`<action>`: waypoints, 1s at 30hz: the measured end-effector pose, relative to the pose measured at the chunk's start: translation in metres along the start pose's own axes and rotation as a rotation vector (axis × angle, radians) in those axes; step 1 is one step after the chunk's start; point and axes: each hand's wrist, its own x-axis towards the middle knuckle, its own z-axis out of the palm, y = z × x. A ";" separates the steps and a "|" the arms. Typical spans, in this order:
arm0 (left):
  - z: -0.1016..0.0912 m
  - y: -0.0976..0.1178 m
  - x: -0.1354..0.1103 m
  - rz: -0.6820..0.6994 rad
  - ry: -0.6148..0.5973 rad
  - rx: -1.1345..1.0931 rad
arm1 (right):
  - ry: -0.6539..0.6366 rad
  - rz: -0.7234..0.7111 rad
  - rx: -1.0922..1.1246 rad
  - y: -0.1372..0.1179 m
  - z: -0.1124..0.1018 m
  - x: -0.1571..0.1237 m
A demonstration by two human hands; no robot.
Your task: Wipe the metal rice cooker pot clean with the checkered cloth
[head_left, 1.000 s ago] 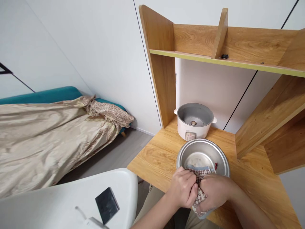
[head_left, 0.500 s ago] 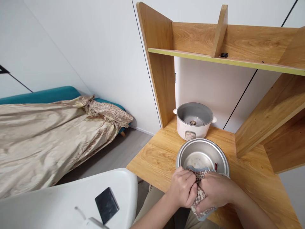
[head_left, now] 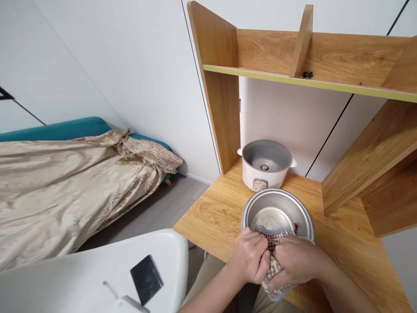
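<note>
A patterned cloth (head_left: 274, 271) in brown and cream with a pale blue edge is bunched over the near rim of a round metal inner pot (head_left: 298, 208). My left hand (head_left: 250, 254) is closed on the cloth's left side, at the near left of the pot. Closed around the right side of the cloth is my right hand (head_left: 295, 258), its thumb lying over the fabric. A small red spot shows beside the cloth, inside the pot. Just behind stands a white cooker body (head_left: 266, 174) without a lid, with a round metal knob in its base.
Wooden shelving (head_left: 220, 108) rises around the wooden desk top (head_left: 208, 217). To the left, a white surface (head_left: 163, 256) bears a dark flat device (head_left: 146, 279). Beyond it is a teal sofa (head_left: 81, 127) draped with a beige cover (head_left: 81, 182).
Both hands, the cloth and the pot keep practically the same positions. Only the camera view has shifted very slightly.
</note>
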 end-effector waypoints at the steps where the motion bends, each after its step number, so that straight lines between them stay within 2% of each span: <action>1: 0.000 0.000 0.000 0.000 0.000 0.000 | 0.012 -0.002 0.006 0.000 0.001 -0.001; 9: 0.000 0.000 0.000 0.002 0.003 -0.003 | 0.042 -0.027 0.027 0.002 0.001 -0.001; 21: 0.000 0.000 0.001 0.007 0.011 -0.007 | -0.055 0.026 0.000 0.001 -0.002 0.005; 30: 0.000 0.000 0.000 0.005 0.008 -0.002 | 0.017 -0.010 0.014 0.000 0.000 0.001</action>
